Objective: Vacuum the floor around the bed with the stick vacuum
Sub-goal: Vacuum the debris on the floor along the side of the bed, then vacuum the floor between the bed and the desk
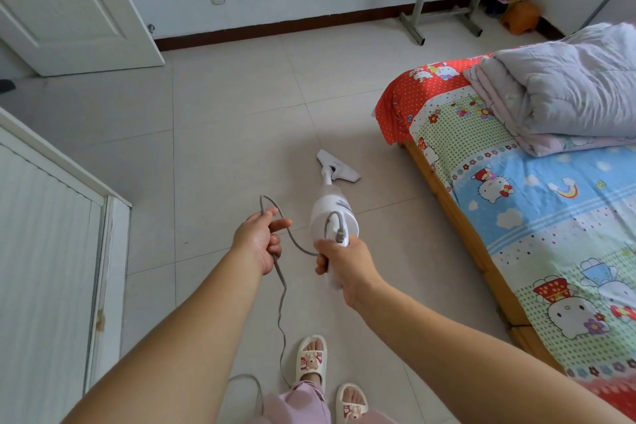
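A white stick vacuum (332, 213) stands tilted in the middle of the tiled floor (241, 96), its flat head (339, 167) resting on the tiles left of the bed. My right hand (347, 265) grips the vacuum's handle. My left hand (261, 237) holds the grey power cord (280, 289), which loops from the vacuum body through the fingers and trails down past my feet. The bed (516, 203) with a cartoon-print sheet and a wooden frame lies along the right side.
A folded grey quilt (564, 93) sits on the bed. A white cabinet (55, 251) stands close on the left, a white door (69, 3) at the far left. A metal rack leg (413, 24), a shoe shelf and an orange stool (519, 15) stand by the far wall.
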